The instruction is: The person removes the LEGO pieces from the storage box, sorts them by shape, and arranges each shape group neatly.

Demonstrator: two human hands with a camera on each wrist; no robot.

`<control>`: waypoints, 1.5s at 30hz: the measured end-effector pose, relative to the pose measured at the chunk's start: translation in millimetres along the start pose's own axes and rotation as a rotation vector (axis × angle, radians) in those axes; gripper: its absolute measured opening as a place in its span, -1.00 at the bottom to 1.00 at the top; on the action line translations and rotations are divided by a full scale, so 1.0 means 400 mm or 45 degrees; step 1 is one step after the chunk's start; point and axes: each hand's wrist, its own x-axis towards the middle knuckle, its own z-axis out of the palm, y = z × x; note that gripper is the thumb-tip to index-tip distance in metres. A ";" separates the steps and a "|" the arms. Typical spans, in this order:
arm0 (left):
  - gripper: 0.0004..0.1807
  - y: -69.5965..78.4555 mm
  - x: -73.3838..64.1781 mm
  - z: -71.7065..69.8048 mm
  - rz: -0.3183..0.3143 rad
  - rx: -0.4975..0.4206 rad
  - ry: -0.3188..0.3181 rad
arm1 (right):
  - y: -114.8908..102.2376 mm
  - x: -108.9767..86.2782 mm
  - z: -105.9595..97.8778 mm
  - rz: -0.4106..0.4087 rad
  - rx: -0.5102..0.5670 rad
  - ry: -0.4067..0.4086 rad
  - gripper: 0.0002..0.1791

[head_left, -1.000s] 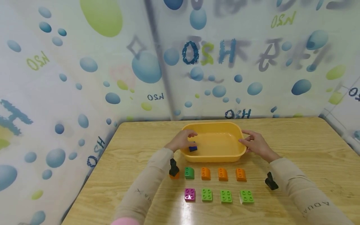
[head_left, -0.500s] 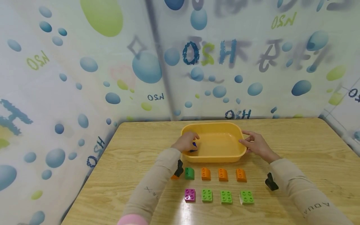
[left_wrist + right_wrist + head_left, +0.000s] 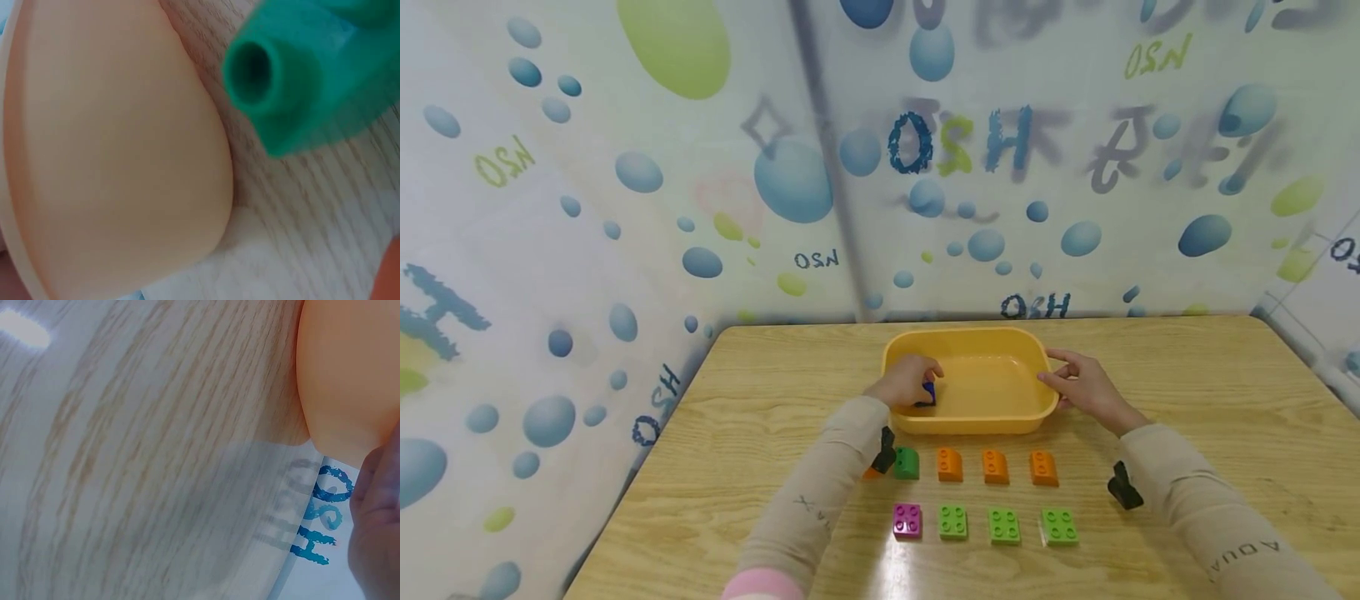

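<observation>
My left hand [image 3: 910, 381] reaches over the left end of a yellow plastic tub [image 3: 988, 423], its curled fingers pinching a dark blue toy building block [image 3: 929, 392] low inside. The hand covers part of that block. At the tub's right end, my right hand [image 3: 1084, 387] grips the rim, thumb over the edge and fingers outside. In the right wrist view, part of the right hand [image 3: 381, 519] shows beside the tub wall [image 3: 350, 369]. The left wrist view has the tub's outer wall [image 3: 119, 150] close up, with a green block [image 3: 300, 75] next to it.
In front of the tub, a row holds the green curved block and several orange ones [image 3: 996, 467]; my left sleeve partly covers one orange block. Nearer lies a row with a magenta block [image 3: 907, 521] and three lime-green blocks [image 3: 1003, 527]. A patterned wall stands behind the table [image 3: 1187, 367].
My left hand has moved right and deeper into the tub, closing its fingers on the blue block, which has shifted slightly right. The right hand has stayed at the rim.
</observation>
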 end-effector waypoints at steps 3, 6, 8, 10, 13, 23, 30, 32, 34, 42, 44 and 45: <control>-0.62 0.001 0.006 0.007 0.036 -0.047 0.004 | 0.001 0.001 0.000 0.010 -0.008 0.002 -0.33; -0.64 0.003 0.009 0.012 0.047 -0.097 0.014 | 0.000 0.001 0.001 0.017 -0.015 0.006 -0.32; -0.64 0.003 0.010 0.013 0.053 -0.121 0.017 | 0.001 0.001 0.002 0.022 -0.014 0.007 -0.32; -0.63 0.001 0.010 0.014 0.061 -0.140 0.011 | 0.001 0.001 0.002 0.025 -0.012 0.007 -0.32; -0.59 -0.004 0.008 0.012 0.075 -0.140 -0.007 | 0.000 0.001 0.002 0.029 -0.010 0.005 -0.31; -0.54 -0.056 0.047 0.036 0.051 -0.119 -0.074 | -0.003 0.000 -0.001 0.019 0.001 0.000 -0.32; -0.57 -0.027 0.033 0.031 0.010 -0.068 -0.084 | -0.002 0.001 0.000 0.023 -0.001 -0.007 -0.31; -0.59 -0.013 0.018 0.023 0.025 -0.058 -0.063 | -0.003 0.001 0.000 0.022 -0.002 -0.008 -0.31; -0.59 -0.009 0.011 0.020 0.047 -0.054 -0.042 | -0.003 0.001 0.000 0.025 0.001 -0.008 -0.31; -0.58 -0.007 -0.008 -0.005 0.125 -0.125 0.004 | -0.005 -0.001 0.000 0.020 0.008 -0.016 -0.31; -0.59 -0.004 -0.019 -0.015 0.132 -0.134 0.019 | -0.006 -0.001 0.001 0.018 0.006 -0.014 -0.32; -0.59 -0.004 -0.024 -0.019 0.138 -0.131 0.029 | -0.006 -0.001 0.001 0.019 0.001 -0.012 -0.32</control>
